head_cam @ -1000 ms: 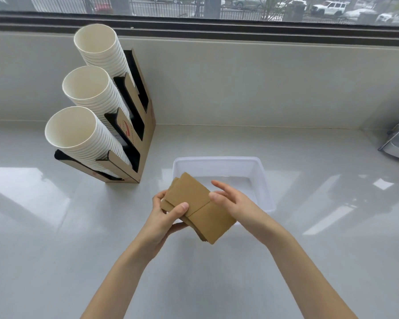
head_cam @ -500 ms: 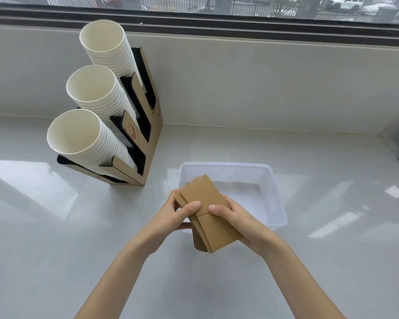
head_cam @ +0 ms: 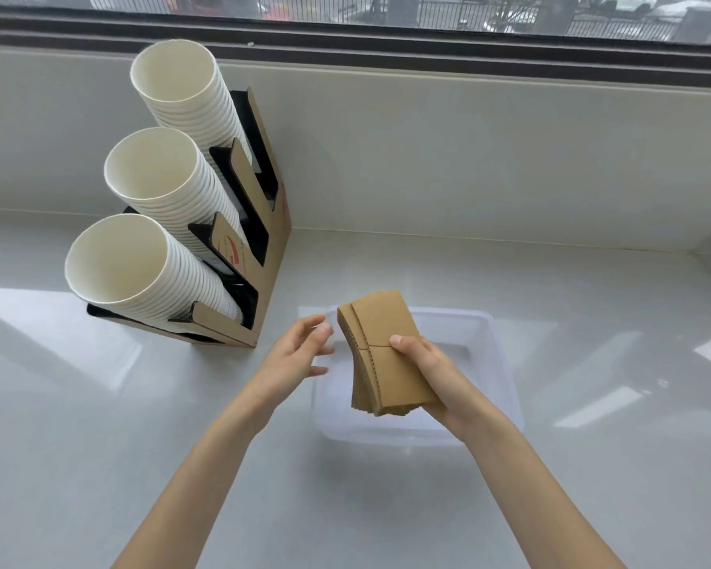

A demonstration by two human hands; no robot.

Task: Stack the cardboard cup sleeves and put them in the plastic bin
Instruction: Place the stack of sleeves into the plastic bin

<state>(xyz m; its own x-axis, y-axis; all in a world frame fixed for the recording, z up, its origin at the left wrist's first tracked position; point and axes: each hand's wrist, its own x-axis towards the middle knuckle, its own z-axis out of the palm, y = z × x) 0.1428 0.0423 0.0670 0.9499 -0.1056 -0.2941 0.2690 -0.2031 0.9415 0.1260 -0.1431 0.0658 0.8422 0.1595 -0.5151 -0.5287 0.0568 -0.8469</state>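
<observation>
Head view: right hand (head_cam: 432, 375) grips stack of cardboard cup sleeves (head_cam: 382, 355), thumb on top, held above plastic bin (head_cam: 497, 363) near counter's middle. Left hand (head_cam: 294, 357) released, fingers spread, just beside stack, not touching. Cup dispenser rack (head_cam: 263, 240) at counter's back-left.

It looks like a café or drinks service counter: a cardboard dispenser rack (head_cam: 263, 223) at the surface's (head_cam: 99, 445) back left holds three stacks of white paper cups (head_cam: 157, 182), below a street-facing window (head_cam: 386, 10) showing parked cars.
</observation>
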